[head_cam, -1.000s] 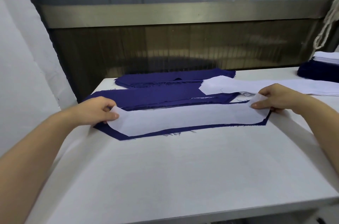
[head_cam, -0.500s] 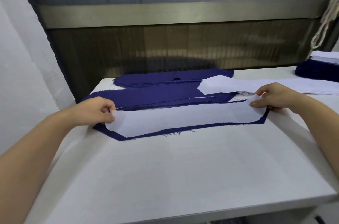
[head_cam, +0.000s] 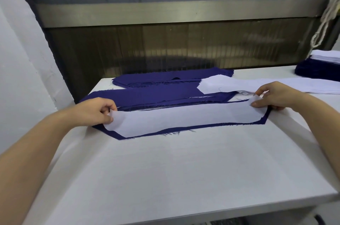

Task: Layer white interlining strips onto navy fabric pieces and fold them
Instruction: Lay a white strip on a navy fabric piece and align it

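A white interlining strip (head_cam: 184, 119) lies lengthwise across a navy fabric piece (head_cam: 117, 135) in the far half of the white tabletop (head_cam: 165, 178). The navy shows as a narrow border along the strip's near edge and at both angled ends, with loose threads fraying from it.

The left hand (head_cam: 95, 112) pinches the strip's left end between thumb and curled fingers. The right hand (head_cam: 274, 96) pinches the right end's far corner the same way, and that corner stands a little off the cloth. The strip's far edge looks slightly raised, with a dark gap behind it (whether the navy edge is pinched along with it cannot be told).

Just behind the layered pair lies a stack of navy pieces (head_cam: 156, 95), and behind that a second navy stack (head_cam: 171, 78) close to the dark ribbed back panel (head_cam: 165, 49). A pile of white interlining strips (head_cam: 230, 85) overlaps the right end of the nearer stack and runs off towards the right edge of the view, passing behind the right hand.

At the far right corner sits a navy bundle (head_cam: 312, 73) with white pieces (head_cam: 327, 56) stacked on top. A pale cord (head_cam: 325, 22) hangs above it.
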{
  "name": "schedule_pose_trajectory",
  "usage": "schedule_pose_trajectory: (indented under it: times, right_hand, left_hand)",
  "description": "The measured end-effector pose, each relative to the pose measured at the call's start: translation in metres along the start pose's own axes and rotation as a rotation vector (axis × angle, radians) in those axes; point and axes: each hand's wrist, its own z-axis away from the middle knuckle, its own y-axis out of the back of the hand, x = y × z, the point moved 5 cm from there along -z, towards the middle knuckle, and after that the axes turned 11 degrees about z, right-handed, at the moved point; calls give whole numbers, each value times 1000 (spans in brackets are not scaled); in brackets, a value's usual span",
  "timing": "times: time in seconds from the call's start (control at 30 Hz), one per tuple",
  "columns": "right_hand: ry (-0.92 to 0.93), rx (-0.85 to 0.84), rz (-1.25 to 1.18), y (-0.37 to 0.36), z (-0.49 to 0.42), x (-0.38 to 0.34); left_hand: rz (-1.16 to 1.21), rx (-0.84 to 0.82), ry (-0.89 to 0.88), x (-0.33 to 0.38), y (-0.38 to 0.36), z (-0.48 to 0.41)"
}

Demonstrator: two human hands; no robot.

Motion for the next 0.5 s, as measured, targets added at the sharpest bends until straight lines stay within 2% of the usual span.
schedule_pose_trajectory:
  times: [0.17,0.33,0.5]
  right_hand:
    - [9,37,44,1,-1,0]
    - [45,302,202,8,-5,-6]
    - [284,441,251,1,-9,-43]
  left_hand:
    - [-34,96,-17,-1,4,-2]
    - [-70,147,-39,1,5,-4]
    - [-12,232,-101,12,3,-14]
